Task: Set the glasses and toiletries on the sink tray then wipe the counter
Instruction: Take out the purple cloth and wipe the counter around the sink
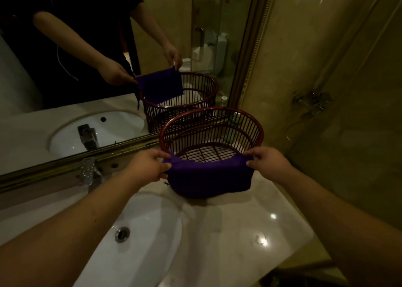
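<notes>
A folded purple cloth [208, 181] hangs over the near rim of a round dark-red slatted basket [250, 125] on the marble counter [239, 232]. My left hand [150, 167] pinches the cloth's left top corner. My right hand [268, 159] pinches its right top corner. Both hold the cloth stretched along the rim, most of it draped down the basket's outside. The basket's slatted bottom shows and nothing lies in it. No glasses or toiletries are in view.
A white oval sink [139, 239] with a metal drain [122, 234] lies left of the basket, its tap [88, 173] at the back. A gold-framed mirror [87, 69] runs behind. A tiled wall [337, 69] with a shower fitting [311, 103] stands to the right.
</notes>
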